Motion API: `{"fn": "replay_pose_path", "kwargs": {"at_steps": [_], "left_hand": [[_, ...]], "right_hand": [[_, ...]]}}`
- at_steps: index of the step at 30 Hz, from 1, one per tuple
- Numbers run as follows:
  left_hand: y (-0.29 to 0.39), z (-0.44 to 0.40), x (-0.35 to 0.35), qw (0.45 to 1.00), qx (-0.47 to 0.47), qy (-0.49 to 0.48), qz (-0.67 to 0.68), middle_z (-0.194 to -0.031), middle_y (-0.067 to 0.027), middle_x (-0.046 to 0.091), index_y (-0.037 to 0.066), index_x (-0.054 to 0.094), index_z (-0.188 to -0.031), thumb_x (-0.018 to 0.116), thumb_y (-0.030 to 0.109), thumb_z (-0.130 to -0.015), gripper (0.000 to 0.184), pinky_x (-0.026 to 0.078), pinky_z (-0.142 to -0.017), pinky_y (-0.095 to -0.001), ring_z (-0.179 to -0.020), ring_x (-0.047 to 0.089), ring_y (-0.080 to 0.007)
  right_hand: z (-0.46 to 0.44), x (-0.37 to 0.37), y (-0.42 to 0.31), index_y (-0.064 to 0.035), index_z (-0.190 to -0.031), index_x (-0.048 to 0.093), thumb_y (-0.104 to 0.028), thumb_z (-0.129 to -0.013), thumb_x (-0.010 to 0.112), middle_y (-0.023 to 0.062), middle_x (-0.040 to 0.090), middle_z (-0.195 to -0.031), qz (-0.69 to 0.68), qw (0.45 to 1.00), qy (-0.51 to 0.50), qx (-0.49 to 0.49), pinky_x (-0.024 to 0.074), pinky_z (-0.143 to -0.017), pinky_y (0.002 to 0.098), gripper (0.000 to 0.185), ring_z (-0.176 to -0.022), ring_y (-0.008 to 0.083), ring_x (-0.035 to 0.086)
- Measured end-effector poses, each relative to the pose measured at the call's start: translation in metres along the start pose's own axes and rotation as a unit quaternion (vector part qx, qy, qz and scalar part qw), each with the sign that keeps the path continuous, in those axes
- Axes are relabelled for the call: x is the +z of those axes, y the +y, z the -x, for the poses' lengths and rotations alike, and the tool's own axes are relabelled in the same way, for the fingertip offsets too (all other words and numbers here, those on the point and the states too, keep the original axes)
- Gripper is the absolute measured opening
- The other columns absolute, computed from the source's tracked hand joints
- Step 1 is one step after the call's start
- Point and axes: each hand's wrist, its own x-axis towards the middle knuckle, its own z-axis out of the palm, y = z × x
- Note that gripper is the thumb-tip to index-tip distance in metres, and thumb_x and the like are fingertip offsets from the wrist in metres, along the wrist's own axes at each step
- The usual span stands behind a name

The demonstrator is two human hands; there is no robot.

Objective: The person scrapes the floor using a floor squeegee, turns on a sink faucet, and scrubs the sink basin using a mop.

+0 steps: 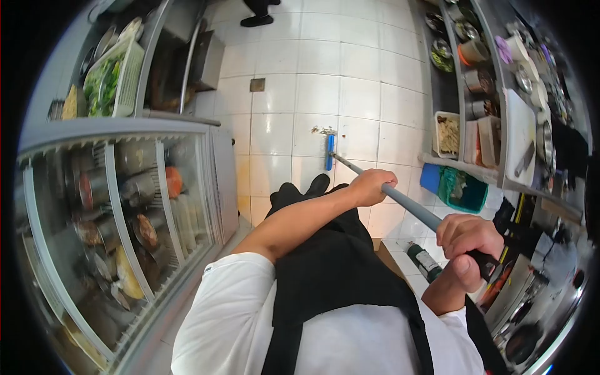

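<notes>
A floor squeegee with a long grey pole [412,209] slants across in front of me. Its narrow blue head [330,152] rests on the tiled floor, beside a small patch of brownish scraps [323,130]. My left hand [373,187] is closed round the middle of the pole, the arm crossing in front of my black apron [344,269]. Near the black end of the pole, my right hand [470,250] has its fingers wrapped round it. Both hands grip the same pole.
To the left stands a glass-door fridge [119,231] with containers inside. A green-lined bin [462,190] and a dark green cylinder [424,260] stand at right, below a counter holding a cutting board [520,134]. Another person's shoe [257,20] shows at the top.
</notes>
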Motion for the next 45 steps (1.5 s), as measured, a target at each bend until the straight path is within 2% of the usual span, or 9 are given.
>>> {"fn": "replay_pose_path", "kwargs": {"at_steps": [5,12,17,24,28,31,35,41,45], "left_hand": [[0.019,0.015,-0.032,1.0,0.007,0.01,-0.021,-0.09,-0.017,0.067,0.004,0.065,-0.096,0.058,0.013,-0.088,0.014,0.05,-0.076,-0.042,-0.085,0.063,-0.0364],[-0.068,-0.001,-0.06,0.99,-0.025,-0.03,-0.137,-0.086,-0.0175,0.066,0.004,0.066,-0.091,0.06,0.011,-0.084,0.011,0.05,-0.074,-0.0423,-0.082,0.063,-0.0362],[-0.046,-0.016,0.015,0.983,0.134,-0.123,0.004,-0.087,-0.0162,0.065,0.006,0.063,-0.094,0.058,0.007,-0.083,0.012,0.05,-0.073,-0.042,-0.083,0.062,-0.037],[-0.001,-0.01,0.057,0.956,0.123,-0.266,0.006,-0.084,-0.0164,0.066,0.01,0.064,-0.09,0.057,0.01,-0.08,0.012,0.049,-0.074,-0.0461,-0.083,0.062,-0.0379],[0.02,0.007,0.017,0.94,0.126,-0.315,-0.037,-0.086,-0.0157,0.067,0.01,0.065,-0.093,0.06,0.015,-0.082,0.013,0.05,-0.072,-0.0443,-0.083,0.063,-0.0376],[0.011,0.023,-0.021,0.948,0.085,-0.302,-0.054,-0.084,-0.0155,0.067,0.01,0.065,-0.094,0.064,0.019,-0.082,0.016,0.05,-0.07,-0.0429,-0.081,0.064,-0.0375],[-0.031,0.043,-0.067,0.953,0.045,-0.269,-0.132,-0.083,-0.0159,0.068,0.01,0.067,-0.091,0.064,0.02,-0.083,0.014,0.051,-0.069,-0.0425,-0.08,0.065,-0.0364],[-0.105,0.075,-0.107,0.945,-0.03,-0.283,-0.159,-0.088,-0.015,0.068,0.01,0.067,-0.09,0.062,0.015,-0.075,0.016,0.051,-0.075,-0.0435,-0.086,0.064,-0.0367],[-0.109,0.094,-0.085,0.966,-0.043,-0.158,-0.202,-0.089,-0.018,0.067,0.004,0.068,-0.091,0.062,0.016,-0.081,0.017,0.05,-0.077,-0.0427,-0.088,0.064,-0.0366]], "right_hand": [[0.017,0.0,-0.018,-0.0039,-0.063,0.051,-0.021,-0.08,0.07,0.004,0.049,-0.05,-0.018,0.997,0.069,-0.019,0.0427,-0.045,0.0306,0.031,-0.041,0.0169,0.047],[0.05,0.036,0.062,0.0017,-0.07,0.055,-0.006,-0.078,0.061,0.0103,0.055,-0.065,0.027,0.977,0.189,0.09,0.048,-0.068,0.037,0.013,-0.061,0.0227,0.054],[0.084,0.037,0.012,-0.0002,-0.067,0.051,-0.009,-0.08,0.06,0.0081,0.052,-0.062,0.068,0.947,0.309,0.059,0.0449,-0.063,0.0365,0.018,-0.057,0.0204,0.048],[0.093,0.066,-0.031,-0.003,-0.068,0.047,-0.017,-0.083,0.063,0.0068,0.048,-0.057,0.117,0.909,0.399,0.034,0.0402,-0.056,0.034,0.026,-0.053,0.017,0.045],[0.101,0.085,-0.044,-0.0022,-0.067,0.05,-0.017,-0.082,0.065,0.0064,0.049,-0.054,0.111,0.893,0.433,-0.044,0.042,-0.054,0.034,0.026,-0.05,0.0168,0.046],[0.104,0.093,-0.035,0.0,-0.066,0.054,-0.017,-0.081,0.066,0.0078,0.052,-0.054,0.056,0.904,0.422,-0.048,0.0459,-0.055,0.0348,0.026,-0.049,0.0182,0.049],[0.107,0.104,0.004,0.0034,-0.073,0.063,-0.017,-0.079,0.069,0.0118,0.063,-0.069,0.0,0.929,0.365,0.069,0.05,-0.069,0.0333,0.022,-0.069,0.0231,0.061],[0.097,0.106,0.056,-0.0013,-0.084,0.064,-0.009,-0.085,0.065,0.0072,0.065,-0.079,0.024,0.968,0.2,0.15,0.0475,-0.071,0.0298,0.007,-0.075,0.0165,0.061],[0.117,0.087,0.07,-0.0016,-0.087,0.063,-0.011,-0.087,0.065,0.0082,0.064,-0.083,0.011,0.983,0.115,0.141,0.0481,-0.073,0.0315,0.009,-0.079,0.019,0.062]]}}
